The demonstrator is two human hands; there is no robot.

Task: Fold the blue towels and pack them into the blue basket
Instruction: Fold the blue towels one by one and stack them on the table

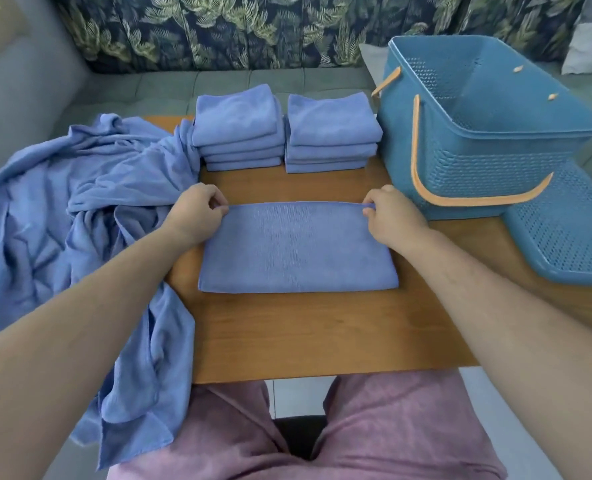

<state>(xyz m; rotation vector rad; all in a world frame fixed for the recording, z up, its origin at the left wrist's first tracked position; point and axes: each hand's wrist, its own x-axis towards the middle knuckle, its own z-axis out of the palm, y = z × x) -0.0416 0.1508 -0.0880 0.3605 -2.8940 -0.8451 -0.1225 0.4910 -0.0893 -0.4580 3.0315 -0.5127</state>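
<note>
**Both hands pinch the far corners of a folded towel**

The left hand [197, 209] pinches the far left corner of the blue towel [298, 251] between thumb and fingertips. The right hand [388, 216] pinches the far right corner the same way. The towel lies flat on the tabletop [305, 334], stretched between the two hands and reaching back toward the person.

Beyond the hands stand two stacks of folded towels [239, 129], side by side. The blue basket [478, 133] stands just past the right hand, on its outer side. A heap of unfolded towels [80, 188] lies outside the left hand and hangs over the tabletop edge.
</note>
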